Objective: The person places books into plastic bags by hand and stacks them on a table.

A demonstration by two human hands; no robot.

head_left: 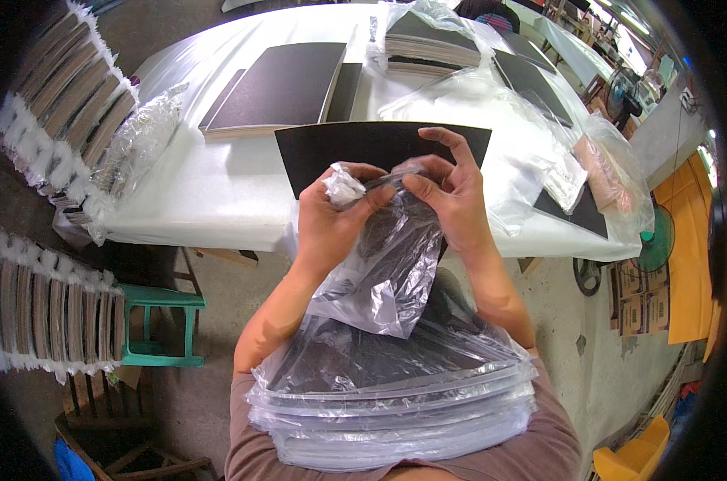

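Both hands are raised over the near table edge, pinching the top of a clear plastic bag [399,272] that hangs down between them. My left hand [331,228] closes on the bag from the left, and a crumpled white wad [344,184] shows at its fingers. With thumb and fingertips, my right hand [460,196] grips the bag's edge; its index finger is raised. Just behind the hands is a black board [323,152], partly covered by them. A thick stack of clear plastic-covered sheets or bags [403,409] lies against my body.
On the white-covered table [187,192] lie a pile of black boards [275,84], a plastic-wrapped stack [432,44] and a bag with pinkish contents [612,164]. Wrapped stacks [51,313] stand at the left by a green stool [163,297]. Cartons [644,301] sit at the right.
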